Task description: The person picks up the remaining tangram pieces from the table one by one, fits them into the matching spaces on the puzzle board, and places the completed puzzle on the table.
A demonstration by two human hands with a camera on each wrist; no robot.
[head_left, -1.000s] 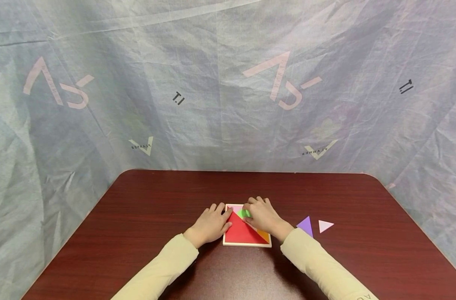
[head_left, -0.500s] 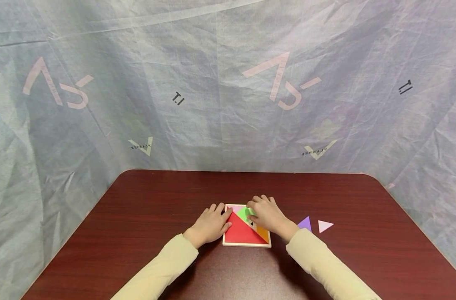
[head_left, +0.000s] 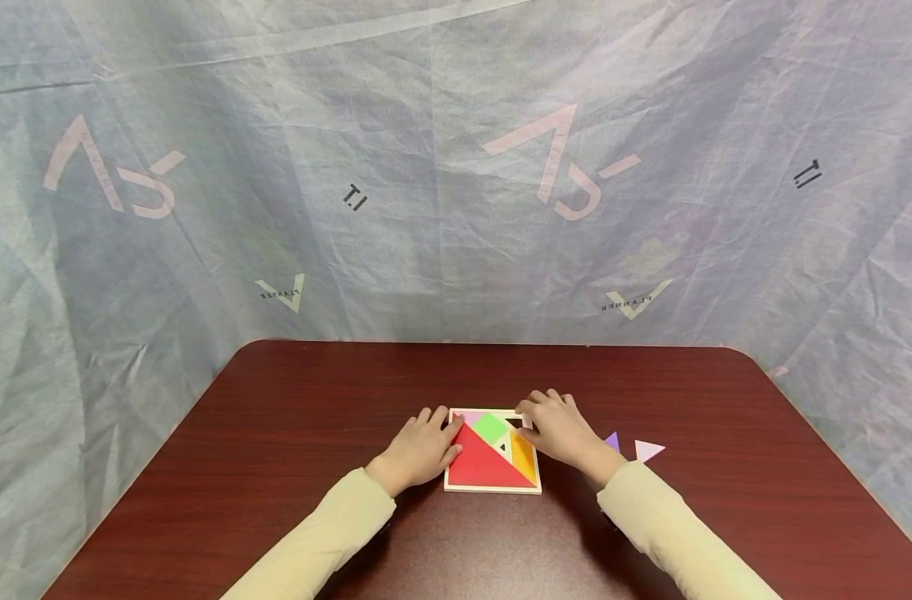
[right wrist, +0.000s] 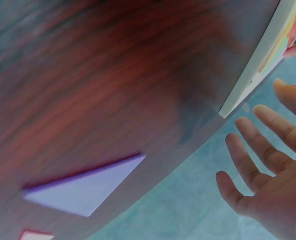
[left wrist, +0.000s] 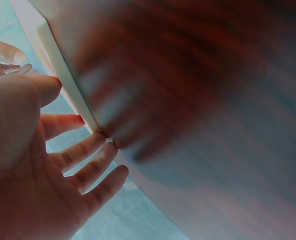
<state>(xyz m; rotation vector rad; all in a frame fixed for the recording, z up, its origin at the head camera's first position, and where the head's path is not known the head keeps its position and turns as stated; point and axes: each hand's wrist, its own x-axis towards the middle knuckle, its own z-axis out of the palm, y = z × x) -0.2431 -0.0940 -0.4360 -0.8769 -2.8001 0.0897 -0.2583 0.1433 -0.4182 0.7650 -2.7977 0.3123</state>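
A square tangram tray (head_left: 493,491) with a pale rim lies on the table. Inside it are a large red triangle (head_left: 480,463), a green square (head_left: 489,427), an orange piece (head_left: 524,458) and a pink piece (head_left: 468,416). My left hand (head_left: 418,450) rests along the tray's left edge, thumb and forefinger over the red triangle and the rim. Over the tray's upper right corner hovers my right hand (head_left: 563,427), fingers loosely bent; no piece shows in it in the right wrist view. Bare tray floor with a dark mark shows between green and orange.
Right of the tray lie a purple triangle (right wrist: 88,190), partly behind my right hand in the head view, and a smaller pale pink triangle (head_left: 648,451). The dark red wooden table (head_left: 336,383) ends at a grey cloth (head_left: 396,250) hanging behind it.
My right hand has moved right off the green square, uncovering it, the orange piece and the bare tray floor. The left hand stays put.
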